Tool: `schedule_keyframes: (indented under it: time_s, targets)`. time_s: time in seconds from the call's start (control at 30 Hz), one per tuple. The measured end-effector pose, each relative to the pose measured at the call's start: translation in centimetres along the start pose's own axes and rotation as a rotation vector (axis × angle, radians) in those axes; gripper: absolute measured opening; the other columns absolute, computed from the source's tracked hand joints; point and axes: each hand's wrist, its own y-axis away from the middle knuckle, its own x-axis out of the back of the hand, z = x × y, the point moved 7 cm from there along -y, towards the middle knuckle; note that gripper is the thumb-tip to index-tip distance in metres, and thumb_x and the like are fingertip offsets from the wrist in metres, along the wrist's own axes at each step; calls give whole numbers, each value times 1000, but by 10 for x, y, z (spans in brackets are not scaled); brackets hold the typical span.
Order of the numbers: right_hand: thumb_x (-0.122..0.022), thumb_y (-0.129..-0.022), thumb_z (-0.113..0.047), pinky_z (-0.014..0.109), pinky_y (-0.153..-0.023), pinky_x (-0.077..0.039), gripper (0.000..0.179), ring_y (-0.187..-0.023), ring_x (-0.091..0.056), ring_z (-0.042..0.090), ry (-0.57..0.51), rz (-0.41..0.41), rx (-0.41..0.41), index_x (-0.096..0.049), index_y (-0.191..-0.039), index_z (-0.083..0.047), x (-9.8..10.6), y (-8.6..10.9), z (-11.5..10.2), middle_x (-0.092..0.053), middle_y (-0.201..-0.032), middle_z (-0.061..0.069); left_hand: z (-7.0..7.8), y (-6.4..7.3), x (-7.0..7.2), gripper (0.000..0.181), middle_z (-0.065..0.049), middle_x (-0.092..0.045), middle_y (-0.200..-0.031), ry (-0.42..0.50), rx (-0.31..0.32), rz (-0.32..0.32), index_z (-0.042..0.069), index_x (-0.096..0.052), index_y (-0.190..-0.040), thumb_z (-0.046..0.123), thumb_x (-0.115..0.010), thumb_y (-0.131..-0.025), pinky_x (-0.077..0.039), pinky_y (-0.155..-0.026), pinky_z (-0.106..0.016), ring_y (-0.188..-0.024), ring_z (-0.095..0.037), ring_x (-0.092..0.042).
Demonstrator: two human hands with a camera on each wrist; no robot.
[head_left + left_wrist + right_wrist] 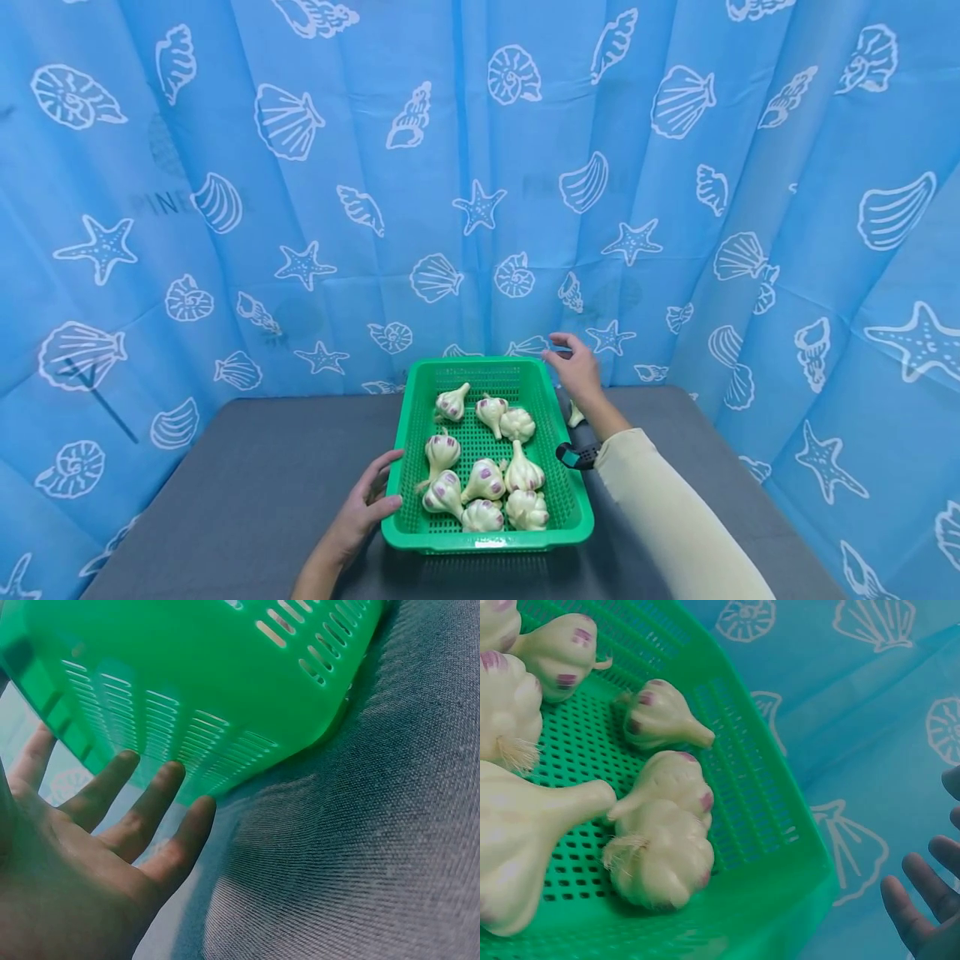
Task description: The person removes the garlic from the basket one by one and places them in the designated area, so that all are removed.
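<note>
A green plastic basket (487,540) with slotted walls holds several garlic bulbs (482,481), white with purple patches. At its left side is my left hand (360,508). In the left wrist view its fingers (146,814) are spread and fairly straight against the outer wall, and the head view places the thumb by the rim. Near the far right corner of the basket hovers my right hand (576,371). Its spread fingers (928,889) hold nothing in the right wrist view and stand apart from the rim.
Outside the basket on the right, another garlic bulb (575,415) lies partly hidden behind my right forearm. The grey cloth-covered table (292,450) extends to both sides. Behind it hangs a blue curtain (480,250) with white shell prints.
</note>
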Motion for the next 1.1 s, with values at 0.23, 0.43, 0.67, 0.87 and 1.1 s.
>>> schedule_keyframes:
  time_s: [0.23,0.43,0.67,0.87,1.1]
  targets:
    - [-62,-96,-19,47,-94,-44,39,-120,-53,32,-27,-22,-19,-56,-133,-7,-11,4,1,-54,-135,17,0,-1,0,62,-31,-26,-148,-9,-6,5,6,-23,-153,10,-52,-98,-47,-89,-33,-128,-42,-41]
    - [-64,-94,-15,47,-94,-44,39,-119,-54,34,-64,-46,-17,-57,-130,-3,-22,3,1,-54,-134,20,2,-1,-1,63,-32,-26,-147,-13,-15,6,6,-23,-152,9,-52,-97,-47,-89,-33,-128,-43,-41]
    - [-65,-94,-16,43,-83,-51,40,-118,-55,34,-74,-97,-36,-56,-132,-4,-37,5,0,-51,-136,20,1,-1,0,62,-32,-27,-147,-15,-19,4,6,-23,-152,9,-52,-97,-47,-89,-32,-128,-42,-40]
    - [-66,-93,-17,43,-83,-51,46,-118,-54,36,-16,-139,-59,-53,-135,-4,-48,9,-5,-50,-138,20,1,-1,0,62,-31,-27,-147,-19,-25,2,6,-23,-152,9,-52,-98,-47,-89,-32,-129,-43,-40]
    - [-66,-93,-27,50,-90,-45,52,-119,-51,39,121,-281,-95,-52,-137,-4,-65,16,-5,-49,-139,21,1,-1,0,62,-31,-25,-148,-14,-14,4,6,-23,-153,10,-52,-98,-47,-89,-32,-129,-43,-39]
